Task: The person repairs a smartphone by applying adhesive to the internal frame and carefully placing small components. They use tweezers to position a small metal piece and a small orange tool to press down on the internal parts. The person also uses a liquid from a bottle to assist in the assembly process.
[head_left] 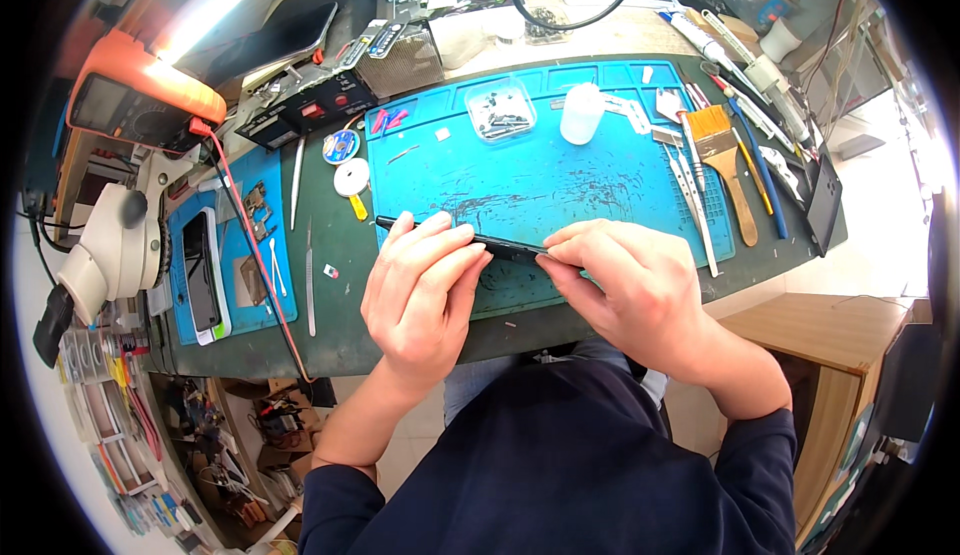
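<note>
A thin dark device (pixel 505 247), like a phone seen nearly edge-on, is held low over the front of the blue work mat (pixel 650 215). My left hand (pixel 420 290) has its fingers closed on the device's left part, and my right hand (pixel 625 285) pinches its right end between thumb and fingers. Behind them on the mat stand a clear box of small dark parts (pixel 500 110) and a translucent white cup (pixel 582 115). Tweezers (pixel 690 190) lie to the right, beside a wide brush (pixel 735 180).
An orange multimeter (pixel 135 95) with a red lead and a white microscope arm (pixel 115 255) are at the left, near a second blue mat holding phones (pixel 202 275). A power unit (pixel 300 110) stands behind. A wooden cabinet (pixel 800 325) is at the right.
</note>
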Motion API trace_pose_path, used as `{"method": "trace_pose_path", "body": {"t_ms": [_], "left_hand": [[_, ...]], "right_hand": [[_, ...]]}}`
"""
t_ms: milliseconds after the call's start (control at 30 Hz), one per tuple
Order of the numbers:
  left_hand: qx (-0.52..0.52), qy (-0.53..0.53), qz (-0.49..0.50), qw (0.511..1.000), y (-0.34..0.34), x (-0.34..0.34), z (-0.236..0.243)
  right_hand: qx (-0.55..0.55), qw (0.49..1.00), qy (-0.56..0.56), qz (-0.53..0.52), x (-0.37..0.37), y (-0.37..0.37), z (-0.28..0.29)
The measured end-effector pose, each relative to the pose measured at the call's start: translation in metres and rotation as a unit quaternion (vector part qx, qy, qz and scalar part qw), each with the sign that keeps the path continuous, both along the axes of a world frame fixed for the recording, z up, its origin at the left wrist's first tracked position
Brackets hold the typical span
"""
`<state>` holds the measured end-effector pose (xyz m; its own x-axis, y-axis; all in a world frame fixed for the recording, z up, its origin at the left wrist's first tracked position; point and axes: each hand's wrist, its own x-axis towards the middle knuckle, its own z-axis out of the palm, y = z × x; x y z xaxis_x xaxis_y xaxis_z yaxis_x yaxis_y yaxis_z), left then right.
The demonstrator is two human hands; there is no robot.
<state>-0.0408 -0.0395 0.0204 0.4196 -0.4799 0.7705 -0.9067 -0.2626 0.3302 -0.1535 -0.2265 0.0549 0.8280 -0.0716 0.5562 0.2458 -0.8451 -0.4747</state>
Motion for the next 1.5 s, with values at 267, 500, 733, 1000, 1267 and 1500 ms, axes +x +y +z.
{"method": "trace_pose_path", "body": {"t_ms": [267, 500, 733, 1000, 1267, 1500], "left_hand": [[-0.002, -0.009, 0.005, 1.000, 0.000, -0.001, -0.001], [0.002, -0.009, 0.005, 1.000, 0.001, -0.001, -0.001], [0.022, -0.024, -0.001, 0.999, 0.002, -0.003, -0.002], [0.050, -0.046, -0.014, 0.998, -0.002, -0.008, -0.001], [0.056, -0.061, -0.007, 0.997, -0.004, -0.011, 0.000], [0.056, -0.073, 0.003, 0.996, -0.009, -0.014, 0.001]], "right_hand": [[0.082, 0.992, 0.097, -0.001, 0.004, -0.004, 0.013], [0.118, 0.983, 0.141, -0.003, 0.005, -0.006, 0.019], [0.120, 0.975, 0.188, -0.003, 0.007, -0.008, 0.029], [0.136, 0.977, 0.162, -0.002, 0.007, -0.010, 0.023], [0.107, 0.981, 0.162, 0.000, 0.008, -0.010, 0.024], [0.116, 0.981, 0.153, 0.006, 0.010, -0.012, 0.021]]}}
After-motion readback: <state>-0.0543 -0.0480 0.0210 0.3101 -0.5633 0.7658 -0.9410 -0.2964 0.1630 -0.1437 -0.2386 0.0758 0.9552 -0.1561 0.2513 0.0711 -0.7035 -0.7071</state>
